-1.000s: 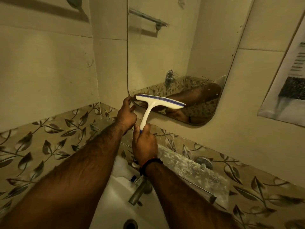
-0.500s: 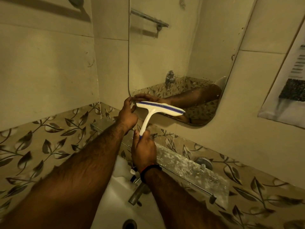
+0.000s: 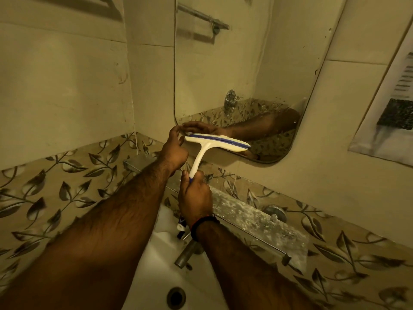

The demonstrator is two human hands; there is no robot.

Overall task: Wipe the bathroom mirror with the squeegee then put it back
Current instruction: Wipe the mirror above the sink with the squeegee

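Two hands raised at mirror (image 3: 234,70); right hand (image 3: 195,198) grips squeegee (image 3: 214,143) handle, blade across mirror's lower edge; left hand (image 3: 174,151), fingers loosely extended, touches mirror's lower left corner beside blade.

Right hand (image 3: 194,195) grips squeegee (image 3: 214,146) at mirror (image 3: 234,70); left hand (image 3: 175,149) beside.

The squeegee (image 3: 214,143) is white with a blue strip along its wide blade and a blue end on its handle. Its blade lies nearly level, seemingly against the lower edge of the mirror (image 3: 234,70), a tall rounded pane on the tiled wall, its glass speckled.
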